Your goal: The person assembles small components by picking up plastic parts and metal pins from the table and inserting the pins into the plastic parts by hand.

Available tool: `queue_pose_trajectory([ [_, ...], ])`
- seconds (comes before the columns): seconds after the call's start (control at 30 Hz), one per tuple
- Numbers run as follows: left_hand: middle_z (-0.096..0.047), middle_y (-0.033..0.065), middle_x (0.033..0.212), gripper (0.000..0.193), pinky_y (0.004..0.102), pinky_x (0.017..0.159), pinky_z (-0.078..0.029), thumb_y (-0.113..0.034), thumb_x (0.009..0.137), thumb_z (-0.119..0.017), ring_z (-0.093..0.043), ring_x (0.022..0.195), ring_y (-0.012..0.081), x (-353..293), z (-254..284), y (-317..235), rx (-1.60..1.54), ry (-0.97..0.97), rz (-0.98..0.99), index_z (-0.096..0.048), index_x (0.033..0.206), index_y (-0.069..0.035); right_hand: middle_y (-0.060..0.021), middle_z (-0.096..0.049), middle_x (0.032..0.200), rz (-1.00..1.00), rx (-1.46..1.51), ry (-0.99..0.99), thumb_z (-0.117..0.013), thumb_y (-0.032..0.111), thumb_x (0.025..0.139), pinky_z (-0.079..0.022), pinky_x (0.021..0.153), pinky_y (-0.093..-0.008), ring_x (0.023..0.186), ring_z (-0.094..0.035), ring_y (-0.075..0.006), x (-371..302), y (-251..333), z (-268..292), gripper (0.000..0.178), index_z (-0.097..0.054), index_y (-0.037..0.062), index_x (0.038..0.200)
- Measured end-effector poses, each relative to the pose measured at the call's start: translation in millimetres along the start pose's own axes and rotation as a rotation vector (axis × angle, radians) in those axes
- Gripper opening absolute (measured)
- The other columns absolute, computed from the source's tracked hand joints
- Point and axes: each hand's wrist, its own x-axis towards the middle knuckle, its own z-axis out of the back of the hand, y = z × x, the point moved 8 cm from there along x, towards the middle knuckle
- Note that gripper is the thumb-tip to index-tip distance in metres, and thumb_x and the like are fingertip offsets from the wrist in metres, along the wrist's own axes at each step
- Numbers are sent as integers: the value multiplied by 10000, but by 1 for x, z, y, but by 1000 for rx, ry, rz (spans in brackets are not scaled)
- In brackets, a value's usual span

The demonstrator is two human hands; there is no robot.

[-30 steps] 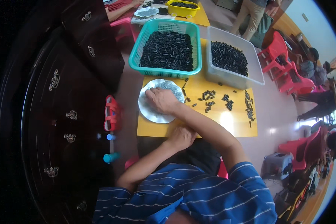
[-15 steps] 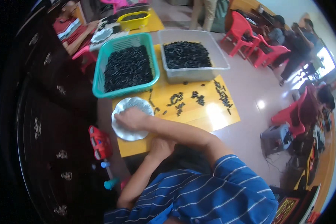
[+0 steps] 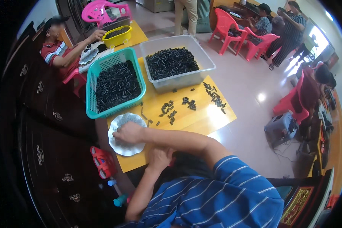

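My right hand (image 3: 130, 132) reaches across to a round silver dish (image 3: 126, 151) with a wavy rim at the table's near left corner. Its fingers are bent together down inside the dish; whatever they pinch is too small to make out. Close to the near table edge, below my right forearm, my left hand (image 3: 159, 156) is closed, and its contents cannot be made out. Short black tube-like pieces (image 3: 167, 108) lie scattered on the yellow table (image 3: 195, 123). More of them fill a teal basket (image 3: 90, 95) and a clear plastic bin (image 3: 167, 86) behind the dish.
Dark drawers (image 3: 45, 125) rise along the left. Red sandals (image 3: 103, 161) lie beside the table. Across the table's far end a person in a red shirt (image 3: 57, 57) reaches to a yellow basin (image 3: 117, 38). Pink chairs (image 3: 228, 32) with people stand at the right.
The view has shifted, so the table and containers sit lower and further left. My right hand stays in the dish, my left at the table edge. The seated person's arm now reaches the yellow basin.
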Motion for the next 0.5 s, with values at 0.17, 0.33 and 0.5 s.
queue_pose_trajectory([
  [0.17, -714, 193, 848, 175, 531, 708, -550, -238, 914, -711, -690, 796, 435, 1, 1, -2, 9, -20, -15, -723, 1010, -93, -158, -702, 817, -3, -2, -15, -544, 310, 1001, -553, 633, -513, 737, -709, -375, -1, -4, 1, 261, -614, 61, 1037],
  [0.33, -720, 189, 926, 168, 521, 734, -551, -200, 894, -715, -691, 839, 431, 4, 5, -7, 15, -34, -18, -719, 1011, -79, -183, -713, 823, -97, 87, -109, -553, 307, 1002, -551, 664, -519, 784, -718, -393, -8, -9, 28, 263, -598, 49, 1020],
  [0.5, -706, 171, 975, 146, 503, 751, -550, -142, 868, -718, -689, 891, 403, 3, 2, -4, 11, 20, 49, -708, 991, -64, -185, -695, 800, -170, 142, -319, -584, 269, 988, -535, 643, -531, 763, -701, -410, -49, -27, 68, 202, -587, 72, 1032],
])
